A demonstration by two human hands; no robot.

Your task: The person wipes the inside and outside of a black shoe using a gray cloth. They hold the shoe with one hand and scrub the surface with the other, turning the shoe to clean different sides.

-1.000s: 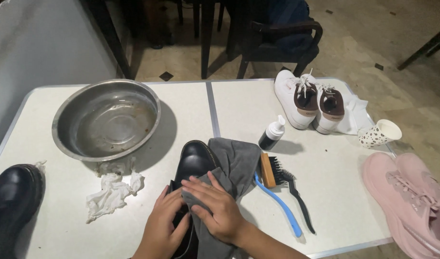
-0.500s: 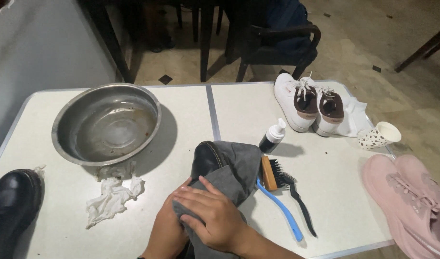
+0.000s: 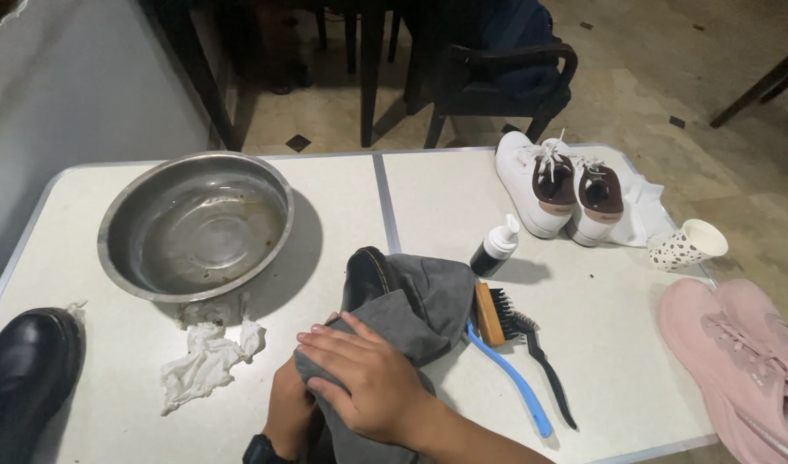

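Both hands (image 3: 359,391) on cloth-draped black shoe (image 3: 367,273)

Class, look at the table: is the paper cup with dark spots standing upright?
No, the spotted paper cup lies tipped on its side near the table's right edge, its open mouth facing right, beside the white sneakers.

Right hand (image 3: 368,378) lying flat, palm down, fingers (image 3: 325,337) stretched out together and pointing left, pressed onto the grey cloth (image 3: 424,301). Right forearm running in from the lower right edge, crossing over the left arm. Left hand (image 3: 292,395) tucked beneath the right, at the cloth's left edge, mostly hidden; grip impossible to make out. Dark band on the left wrist.
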